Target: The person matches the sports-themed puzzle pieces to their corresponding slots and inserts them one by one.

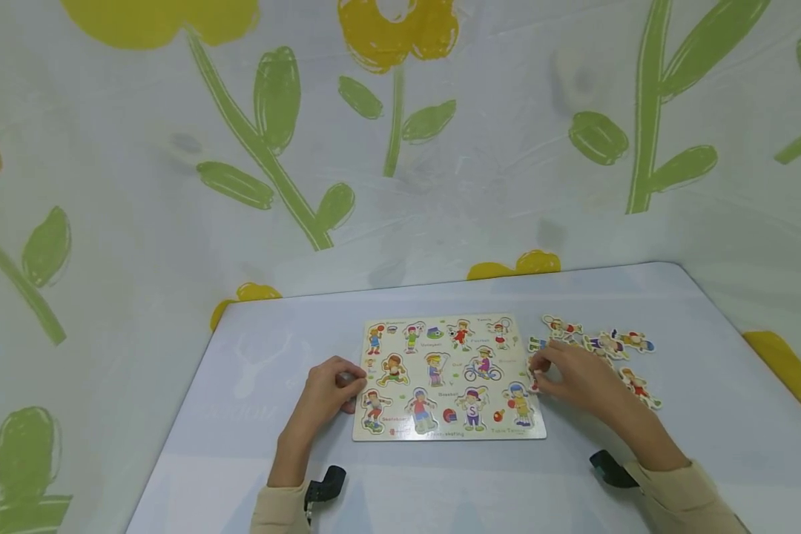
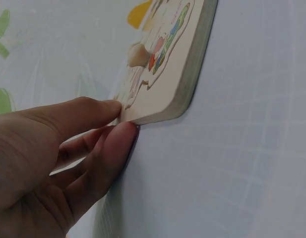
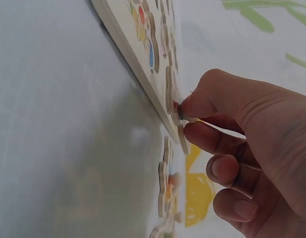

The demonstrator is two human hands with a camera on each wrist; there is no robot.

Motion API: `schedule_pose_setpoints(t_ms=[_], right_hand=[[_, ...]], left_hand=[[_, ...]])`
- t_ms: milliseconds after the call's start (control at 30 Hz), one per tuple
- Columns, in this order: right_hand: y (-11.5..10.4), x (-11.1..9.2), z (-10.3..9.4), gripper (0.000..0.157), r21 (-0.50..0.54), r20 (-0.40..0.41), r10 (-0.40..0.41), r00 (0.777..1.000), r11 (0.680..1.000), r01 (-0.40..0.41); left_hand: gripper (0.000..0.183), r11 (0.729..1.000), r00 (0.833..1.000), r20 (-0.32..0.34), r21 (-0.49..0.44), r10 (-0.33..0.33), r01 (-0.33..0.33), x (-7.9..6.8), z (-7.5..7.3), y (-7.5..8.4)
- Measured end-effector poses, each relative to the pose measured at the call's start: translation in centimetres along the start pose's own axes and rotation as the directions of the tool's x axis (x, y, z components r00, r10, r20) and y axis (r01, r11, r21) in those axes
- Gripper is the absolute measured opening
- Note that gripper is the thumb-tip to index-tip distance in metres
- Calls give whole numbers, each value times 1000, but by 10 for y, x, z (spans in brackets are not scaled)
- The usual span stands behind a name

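A wooden puzzle board [image 1: 400,389] with sports figures lies flat on the table. At its left edge my left hand [image 1: 327,389] pinches the board; in the left wrist view the forefinger is on top and the thumb [image 2: 120,144] against the side. Over the right edge, my right hand [image 1: 577,374] holds a puzzle piece [image 3: 173,94] between thumb and forefinger, its other fingers curled below. That piece overlaps the board's edge in the right wrist view, and the fingers hide much of its picture. A round wooden knob [image 2: 138,54] shows on the board near the left hand.
Several loose puzzle pieces [image 1: 604,345] lie in a cluster right of the board, partly behind the right hand. One piece [image 1: 639,387] sits nearer, beside the right wrist. The white table [image 1: 454,482] meets a flower-patterned cloth wall [image 1: 440,222] behind.
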State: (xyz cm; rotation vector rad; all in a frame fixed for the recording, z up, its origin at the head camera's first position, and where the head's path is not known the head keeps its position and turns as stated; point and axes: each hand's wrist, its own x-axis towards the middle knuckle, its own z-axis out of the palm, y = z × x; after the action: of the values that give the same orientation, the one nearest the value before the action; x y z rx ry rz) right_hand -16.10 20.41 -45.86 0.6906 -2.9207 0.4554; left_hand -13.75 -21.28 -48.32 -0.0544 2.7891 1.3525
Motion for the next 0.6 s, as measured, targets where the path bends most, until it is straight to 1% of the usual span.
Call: schedule_pose_setpoints(t_ms=[100,300,433,600], right_hand=[[-5,8,2,14,11,23,-7,1000,1000,7],[-18,29,8,10,68,60,-25,998,997,21],[-30,45,15,10,92,54,-38,998,995,33],[-50,61,25,9,94,39,-34,999,995,30]], left_hand=[[12,1000,1000,-3,8,1,-1,0,0,-1],[11,1000,1000,-9,26,0,0,0,0,0],[11,999,1000,-12,34,-1,2,0,0,1],[11,999,1000,-12,43,1,-1,0,1,1]])
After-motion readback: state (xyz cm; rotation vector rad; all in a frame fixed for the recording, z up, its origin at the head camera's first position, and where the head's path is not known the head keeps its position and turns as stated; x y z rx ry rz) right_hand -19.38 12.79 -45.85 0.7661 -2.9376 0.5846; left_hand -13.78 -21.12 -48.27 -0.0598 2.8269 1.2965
